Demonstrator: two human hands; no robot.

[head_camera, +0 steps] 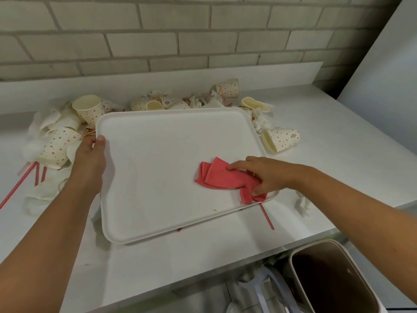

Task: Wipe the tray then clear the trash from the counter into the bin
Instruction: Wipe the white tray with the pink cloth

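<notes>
A large white tray (162, 150) lies on the white counter (338, 141). My left hand (90, 159) grips the tray's left rim, thumb on top. My right hand (264, 172) presses a crumpled pink cloth (216, 175) onto the tray's right side, thumb curled round the cloth's near edge. A few crumbs lie on the tray near its front right rim. Dotted paper cups (282, 138), crumpled napkins (56, 123) and striped straws (266, 216) lie scattered around the tray. The open bin (327, 281) stands below the counter's front edge at the lower right.
A brick wall (158, 41) backs the counter. More cups (90, 109) and tissues crowd the tray's left and far sides. A napkin scrap (302, 205) lies near the counter's right front edge. A white appliance side (388, 75) stands at the right.
</notes>
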